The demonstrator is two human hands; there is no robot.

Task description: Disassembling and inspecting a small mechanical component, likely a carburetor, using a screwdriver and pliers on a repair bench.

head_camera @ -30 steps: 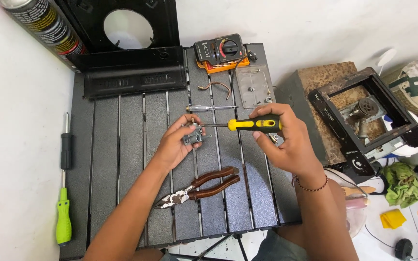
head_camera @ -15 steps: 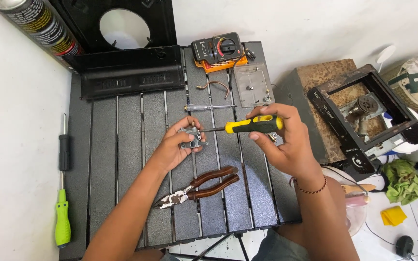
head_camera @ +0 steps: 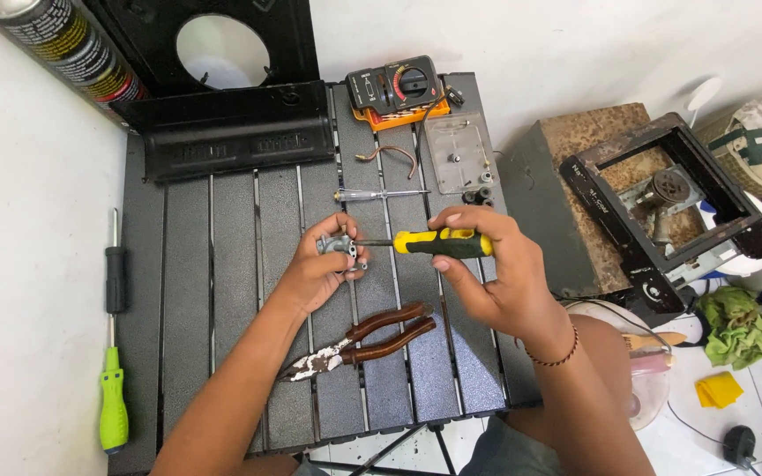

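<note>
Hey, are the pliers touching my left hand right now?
Apart. The head view shows bare table slats between the pliers and the left hand, which holds a small metal part above them.

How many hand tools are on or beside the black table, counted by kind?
Screwdrivers: 4 (yellow-and-black one in the right hand, clear-handled one, black one, green one)
Pliers: 1 (brown-handled pliers)
Total: 5

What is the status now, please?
Left hand grips small metal part. Right hand holds yellow screwdriver, tip at part. Pliers lie below, clear.
</note>
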